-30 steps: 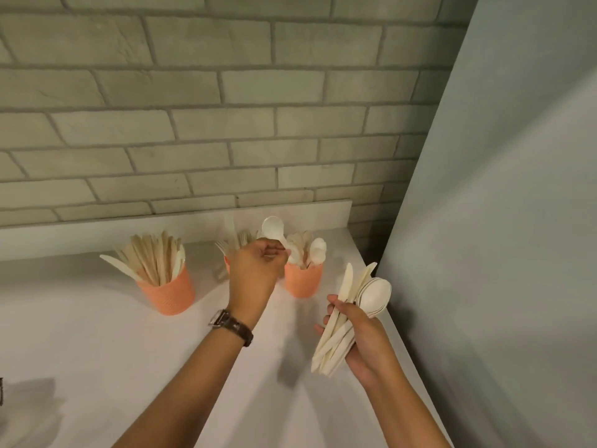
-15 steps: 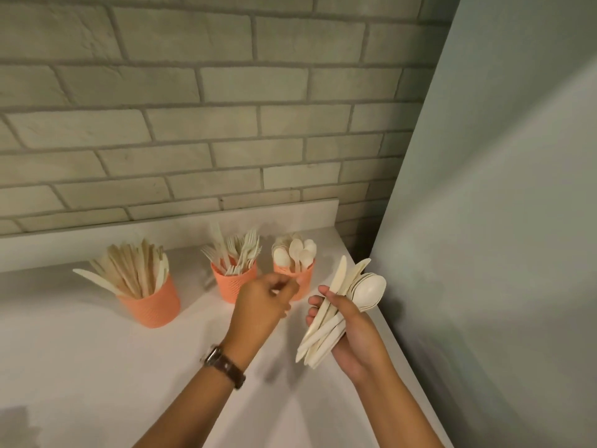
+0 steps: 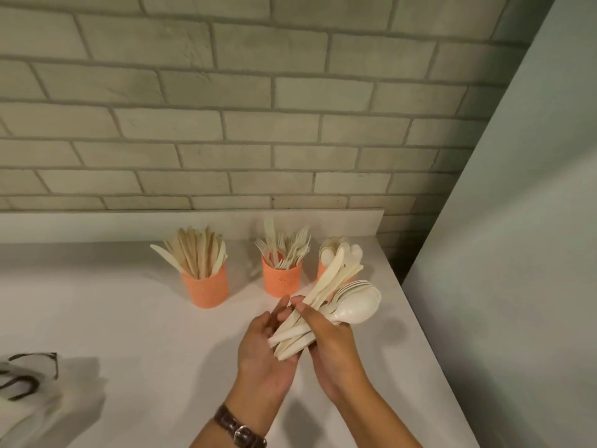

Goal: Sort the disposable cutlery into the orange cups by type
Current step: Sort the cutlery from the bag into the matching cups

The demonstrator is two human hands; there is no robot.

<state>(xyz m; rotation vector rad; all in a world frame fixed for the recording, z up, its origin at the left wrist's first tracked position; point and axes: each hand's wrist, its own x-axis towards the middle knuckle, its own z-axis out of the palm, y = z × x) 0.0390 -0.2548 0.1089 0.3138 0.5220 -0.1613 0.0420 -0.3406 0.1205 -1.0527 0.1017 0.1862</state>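
Head view, looking down at a white worktop (image 3: 129,318) against a grey brick wall (image 3: 226,124).

- Back edge, toward the back right corner: three orange cups in a row, well apart from the hands except the last.
  - Knife cup (image 3: 205,287), furthest left, packed with pale knives (image 3: 197,250) that fan outward. One leans far out to the left.
  - Fork cup (image 3: 281,279), middle, holds forks (image 3: 287,247) standing tines up.
  - Spoon cup (image 3: 322,270), nearest the corner, is partly hidden behind the held cutlery. Spoons (image 3: 347,250) stand bowls up above its rim.
- Right hand (image 3: 336,347): over the right part of the worktop, near its right edge. Its fingers (image 3: 303,308) are curled round a bundle of disposable cutlery (image 3: 300,328) and clamp it about mid-handle.
- The bundle is tilted, handle ends pointing low left and working ends high right.
  - Knife blades rise toward the spoon cup.
  - A large spoon bowl (image 3: 358,307) sits lowest right, with fork tines just behind it.
- Left hand (image 3: 268,347): palm up, beside and below the bundle. Its fingers (image 3: 281,307) are nearly straight and slightly apart, lying along the handle ends. Contact is likely, but I cannot tell for certain.
- A brown wristwatch (image 3: 240,430) sits on the left wrist.
- Front left edge: a crumpled pale cloth (image 3: 48,392) with dark loops, blurred.
- A plain grey panel (image 3: 517,253) rises along the worktop's right edge.
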